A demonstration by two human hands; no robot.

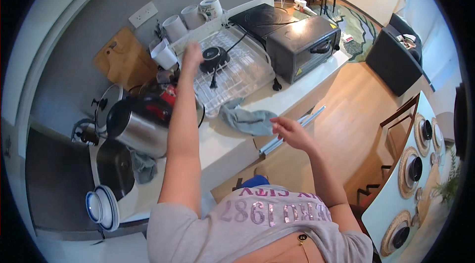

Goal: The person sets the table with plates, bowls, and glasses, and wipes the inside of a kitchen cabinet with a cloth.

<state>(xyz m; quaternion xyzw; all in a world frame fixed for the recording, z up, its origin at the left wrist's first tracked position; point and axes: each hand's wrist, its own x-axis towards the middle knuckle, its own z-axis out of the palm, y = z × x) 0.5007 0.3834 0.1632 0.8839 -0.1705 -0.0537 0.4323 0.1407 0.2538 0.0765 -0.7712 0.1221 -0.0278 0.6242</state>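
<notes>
My left hand [192, 55] reaches over the left side of a clear plastic dish rack [245, 74]. It is blurred, and whether its fingers hold anything cannot be seen. Right beside it, a black bowl [214, 60] rests upside down in the rack, with a black cord and plug [213, 83] lying across it. My right hand [291, 132] hovers by the counter's front edge, fingers apart and holding nothing. Close to its fingertips lies a grey-green cloth [250, 117]. Below that hand, a drawer [274, 144] is pulled out.
A black toaster oven [302, 46] and a hob [261, 18] stand beyond the rack. White mugs [174, 27] line its back. A steel kettle [143, 129], wooden boards [124, 59], a sink [113, 168] and stacked plates [105, 207] are at left. A set dining table [389, 196] is at right.
</notes>
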